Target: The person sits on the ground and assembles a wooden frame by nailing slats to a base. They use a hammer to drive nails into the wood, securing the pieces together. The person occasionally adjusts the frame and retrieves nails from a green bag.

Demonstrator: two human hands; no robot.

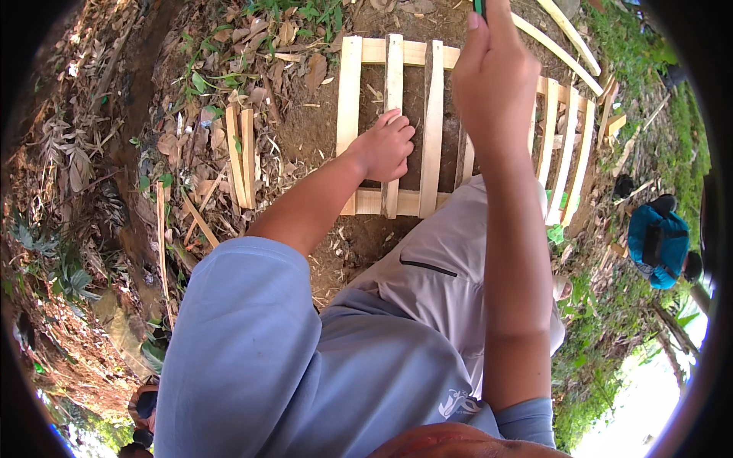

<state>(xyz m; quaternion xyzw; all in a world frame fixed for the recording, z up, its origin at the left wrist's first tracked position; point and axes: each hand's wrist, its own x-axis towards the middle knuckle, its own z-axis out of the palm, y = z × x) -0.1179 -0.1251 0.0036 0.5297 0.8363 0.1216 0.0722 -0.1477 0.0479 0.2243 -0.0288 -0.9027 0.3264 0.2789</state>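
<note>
A pale wooden slatted frame [432, 145] lies on the ground in front of me, its slats set across two rails. My left hand [388, 146] is closed on one slat [394, 72], the second from the left, partway along its length. Raised above the frame, my right hand [492, 80] is wrapped round a green handle [479, 8]. The rest of that tool is out of the picture, so its kind cannot be told. My right forearm and leg hide part of the frame's right half.
Loose wooden strips lie left of the frame, two of them side by side [240, 156]. Curved strips [561, 53] rest beyond its far right corner. Dry leaves and soil cover the ground. A teal bag [658, 243] sits at the right, and other people show at the lower left.
</note>
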